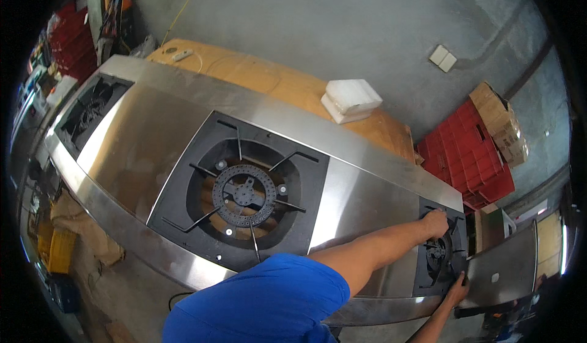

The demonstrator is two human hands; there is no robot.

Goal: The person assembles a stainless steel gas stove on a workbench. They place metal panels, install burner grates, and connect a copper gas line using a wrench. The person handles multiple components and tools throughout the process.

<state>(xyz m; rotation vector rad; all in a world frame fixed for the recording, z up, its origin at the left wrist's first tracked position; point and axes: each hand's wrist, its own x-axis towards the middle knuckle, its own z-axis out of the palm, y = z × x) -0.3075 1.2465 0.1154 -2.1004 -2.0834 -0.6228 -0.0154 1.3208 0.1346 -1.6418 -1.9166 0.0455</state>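
A long stainless steel stove (361,190) stretches across the view. At its right end is a black burner grate (423,263) with a round burner inside. My left hand (435,223), at the end of a blue sleeve and bare forearm, is closed on the grate's far side. My right hand (457,289) has its fingers curled at the grate's near right corner. The fingertips of both hands are partly hidden. In the middle sits a larger black burner grate (177,205) with a ring burner (244,195). A third black burner grate (76,135) lies at the far left end.
Behind the stove, white foam blocks (351,97) rest on a tan board (257,67). Red crates (461,150) with a cardboard box (510,135) stand at the right, near a steel panel (504,263). Left of the stove are a yellow crate (61,251) and red crates (73,43).
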